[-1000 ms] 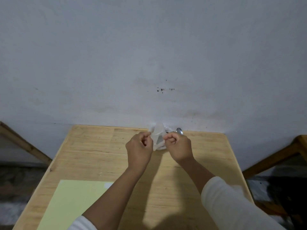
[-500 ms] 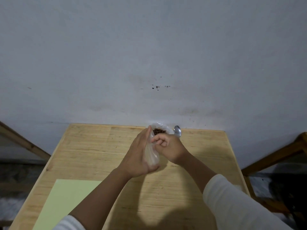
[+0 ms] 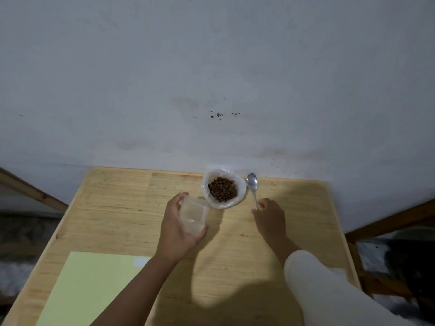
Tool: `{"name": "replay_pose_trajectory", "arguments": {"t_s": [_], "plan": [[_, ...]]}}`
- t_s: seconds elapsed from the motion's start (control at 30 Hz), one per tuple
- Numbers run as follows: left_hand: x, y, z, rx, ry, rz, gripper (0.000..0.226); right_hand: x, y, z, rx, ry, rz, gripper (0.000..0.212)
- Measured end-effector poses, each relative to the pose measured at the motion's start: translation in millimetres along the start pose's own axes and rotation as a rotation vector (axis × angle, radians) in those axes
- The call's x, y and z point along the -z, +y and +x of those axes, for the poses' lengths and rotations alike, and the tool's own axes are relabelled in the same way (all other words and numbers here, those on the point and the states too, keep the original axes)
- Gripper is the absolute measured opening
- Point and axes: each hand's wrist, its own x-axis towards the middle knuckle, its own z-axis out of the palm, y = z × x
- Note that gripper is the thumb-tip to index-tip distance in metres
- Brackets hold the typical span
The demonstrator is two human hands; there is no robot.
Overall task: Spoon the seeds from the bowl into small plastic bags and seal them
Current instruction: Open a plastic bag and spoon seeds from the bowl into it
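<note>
Nearest the table's front edge, a pale green sheet. Mid-table — left hand cups an open clear plastic bag, fingers wrapped round it. Right hand pinches the spoon handle. Farther back, against the wall — bowl of brown seeds, just beside the spoon.

Bench against the wall, with things grouped at its far edge.

The bowl of seeds is set at the far edge, right of centre; the spoon lies just to its right, handle toward the near side. The bag is held in the left hand, just before and left of the bowl. The right hand is placed at the spoon's handle end. A sheet lies at the near left.
</note>
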Motion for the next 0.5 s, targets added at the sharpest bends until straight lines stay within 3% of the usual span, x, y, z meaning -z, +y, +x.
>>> {"name": "replay_pose_trajectory", "arguments": {"t_s": [0.17, 0.3, 0.4, 0.5], "plan": [[-8.2, -2.3, 2.4, 0.040, 0.038, 0.044, 0.100, -20.5, 14.1, 3.7, 0.013, 0.049, -0.076, 0.015], [-9.2, -4.9, 5.3, 0.057, 0.039, 0.070, 0.102, -23.7, 6.9, 11.7, -0.227, 0.031, 0.022, 0.029], [-9.9, -5.4, 8.0, 0.078, 0.046, 0.078, 0.104, -20.7, 7.4, 10.6, -0.217, 0.026, 0.049, 0.018], [-10.0, -5.9, 9.7, 0.086, 0.037, 0.070, 0.104, -4.2, 3.7, 1.1, -0.233, 0.127, 0.162, 0.016]]}}
